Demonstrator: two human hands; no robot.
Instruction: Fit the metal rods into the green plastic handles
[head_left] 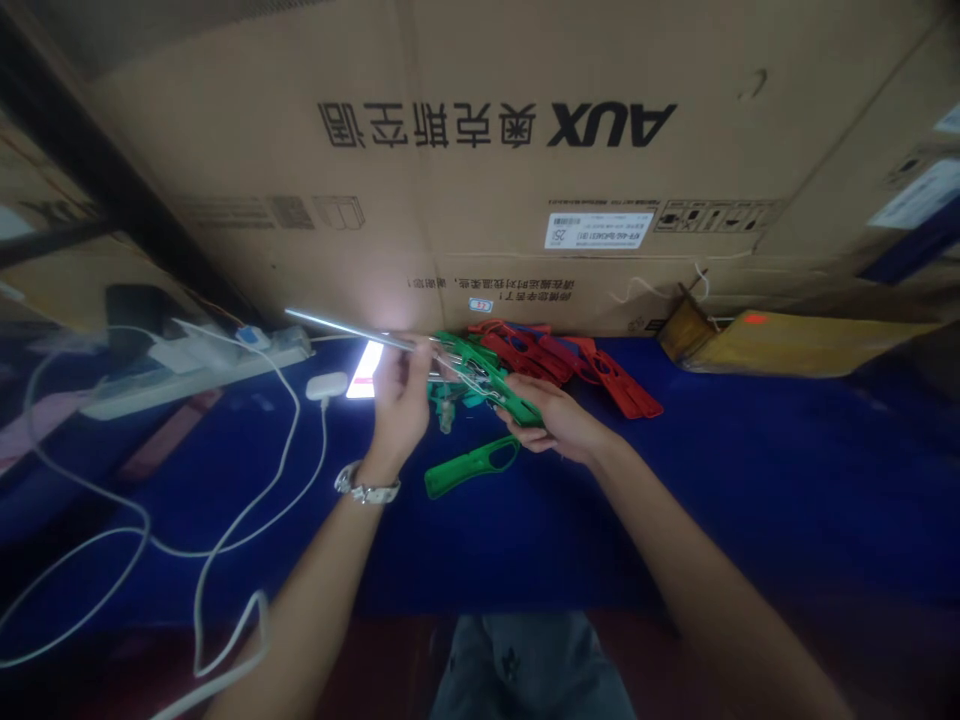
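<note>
My right hand (551,412) is wrapped round a green plastic handle casing (523,408), held tilted above the blue table. My left hand (401,405) pinches a long, thin silver rod (341,328) that sticks out to the upper left. Thin pale wires (472,375) run between the two hands along the casing. Behind and below my fingers lie more green parts and a small clear piece (446,415), partly hidden. A single green half-shell (472,468) with an oval hole rests on the table just in front of my hands.
Red casings (619,385) lie in a pile at the right, against a large cardboard box (480,60). A lit phone screen (364,372), a white charger (327,385), a power strip (202,370) and looping white cables stand left. A yellow box (810,343) is at the back right.
</note>
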